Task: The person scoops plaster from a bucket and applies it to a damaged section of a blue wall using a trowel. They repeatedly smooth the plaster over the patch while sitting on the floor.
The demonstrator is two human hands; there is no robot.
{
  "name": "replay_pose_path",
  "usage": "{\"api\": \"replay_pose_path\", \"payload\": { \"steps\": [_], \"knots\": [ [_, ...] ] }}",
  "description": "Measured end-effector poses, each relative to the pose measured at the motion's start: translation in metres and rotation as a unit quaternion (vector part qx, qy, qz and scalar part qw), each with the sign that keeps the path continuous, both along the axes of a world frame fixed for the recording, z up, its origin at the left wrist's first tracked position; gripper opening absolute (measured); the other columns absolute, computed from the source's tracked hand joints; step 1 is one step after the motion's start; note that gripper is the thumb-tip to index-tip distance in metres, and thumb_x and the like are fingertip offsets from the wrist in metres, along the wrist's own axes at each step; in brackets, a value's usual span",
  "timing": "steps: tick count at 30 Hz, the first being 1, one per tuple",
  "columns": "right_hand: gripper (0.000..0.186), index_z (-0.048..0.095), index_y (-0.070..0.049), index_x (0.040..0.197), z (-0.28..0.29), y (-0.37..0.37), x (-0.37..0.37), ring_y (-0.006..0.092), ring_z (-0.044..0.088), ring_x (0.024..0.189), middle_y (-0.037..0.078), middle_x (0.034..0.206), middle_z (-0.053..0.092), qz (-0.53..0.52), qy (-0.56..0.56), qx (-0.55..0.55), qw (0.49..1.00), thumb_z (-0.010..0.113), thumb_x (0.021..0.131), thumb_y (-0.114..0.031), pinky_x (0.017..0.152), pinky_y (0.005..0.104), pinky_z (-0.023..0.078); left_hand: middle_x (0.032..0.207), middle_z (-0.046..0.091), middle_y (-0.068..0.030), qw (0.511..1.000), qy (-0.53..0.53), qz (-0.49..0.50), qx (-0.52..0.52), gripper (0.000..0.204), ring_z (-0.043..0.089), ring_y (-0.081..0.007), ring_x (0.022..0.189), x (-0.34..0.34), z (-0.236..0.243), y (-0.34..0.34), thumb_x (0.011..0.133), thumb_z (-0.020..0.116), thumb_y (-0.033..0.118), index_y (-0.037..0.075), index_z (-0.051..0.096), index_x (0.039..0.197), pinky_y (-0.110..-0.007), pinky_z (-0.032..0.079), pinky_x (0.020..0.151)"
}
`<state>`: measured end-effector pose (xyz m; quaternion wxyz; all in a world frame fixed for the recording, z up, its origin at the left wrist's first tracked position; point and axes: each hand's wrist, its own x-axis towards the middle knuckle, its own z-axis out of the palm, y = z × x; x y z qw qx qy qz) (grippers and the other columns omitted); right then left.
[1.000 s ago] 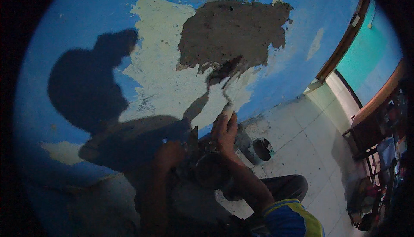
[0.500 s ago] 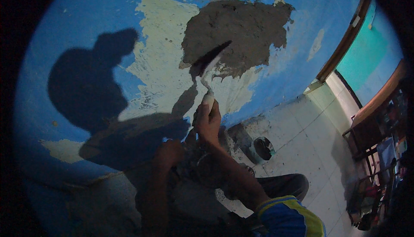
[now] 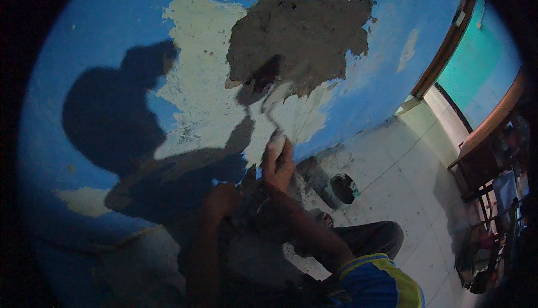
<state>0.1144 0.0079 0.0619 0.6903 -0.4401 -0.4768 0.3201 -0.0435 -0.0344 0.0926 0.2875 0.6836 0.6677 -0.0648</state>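
My right hand [image 3: 278, 169] is closed round the pale handle of a trowel [image 3: 271, 118]. The trowel points up at the wall, its bent neck and blurred blade close to the lower edge of a patch of wet grey mortar [image 3: 302, 42]. Around that patch lies bare, pale plaster [image 3: 204, 56] where the blue paint is gone. Lower and to the left, my left hand [image 3: 222, 198] is in deep shadow; its fingers and anything in them cannot be made out.
Shadows of a capped head and arm fall across the blue wall [image 3: 120, 22]. A dark round container [image 3: 343, 189] stands on the pale tiled floor [image 3: 386, 196] beside my bent knee [image 3: 375, 238]. To the right are a wooden door frame [image 3: 443, 64] and cluttered dark furniture [image 3: 485, 196].
My right hand has come down and slightly right with the trowel. The blade has dropped from the mortar toward its lower edge. My left hand has barely shifted.
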Motion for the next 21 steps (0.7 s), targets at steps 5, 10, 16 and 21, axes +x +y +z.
{"api": "replay_pose_path", "payload": {
  "steps": [5, 10, 16, 21],
  "knots": [
    [0.044, 0.042, 0.002, 0.135, -0.007, 0.07, 0.027, 0.0239, 0.065, 0.083, 0.016, 0.095, 0.067, -0.144, -0.039, 0.017, 0.989, 0.056, 0.103, -0.024, 0.073, 0.0383, 0.052, 0.111, 0.069, -0.0241, 0.998, 0.011, 0.017, 0.052, 0.034, 0.066, -0.0426, 0.104, -0.001, -0.004, -0.002, 0.095, 0.054, 0.029, 0.002, 0.067, 0.11, -0.053, 0.053, 0.09],
    [0.044, 0.044, 0.001, 0.132, -0.001, 0.095, 0.02, 0.0237, 0.065, 0.07, 0.017, 0.084, 0.066, -0.22, -0.097, 0.064, 0.968, 0.055, 0.103, -0.03, 0.064, 0.0406, 0.051, 0.105, 0.069, -0.025, 0.997, 0.018, -0.024, 0.073, 0.032, 0.068, -0.0418, 0.099, -0.001, 0.001, -0.006, 0.096, 0.052, 0.024, -0.002, 0.066, 0.106, -0.052, 0.054, 0.088],
    [0.044, 0.046, 0.001, 0.131, -0.009, 0.042, 0.019, 0.0425, 0.068, 0.085, 0.029, 0.093, 0.066, -0.072, -0.196, -0.091, 0.974, 0.057, 0.1, -0.029, 0.071, 0.0446, 0.052, 0.106, 0.069, -0.0249, 0.997, 0.022, -0.019, 0.066, 0.033, 0.068, -0.041, 0.1, 0.002, -0.002, -0.006, 0.096, 0.053, 0.027, -0.002, 0.066, 0.105, -0.051, 0.054, 0.088],
    [0.043, 0.045, 0.001, 0.127, -0.031, -0.015, 0.034, 0.0325, 0.065, 0.069, 0.022, 0.085, 0.064, -0.035, -0.21, -0.024, 0.977, 0.058, 0.1, -0.03, 0.061, 0.0436, 0.049, 0.11, 0.069, -0.0239, 0.997, 0.024, -0.056, 0.05, 0.032, 0.067, -0.0425, 0.103, 0.002, -0.02, -0.002, 0.096, 0.05, 0.027, 0.003, 0.068, 0.108, -0.055, 0.052, 0.091]
  ]
}}
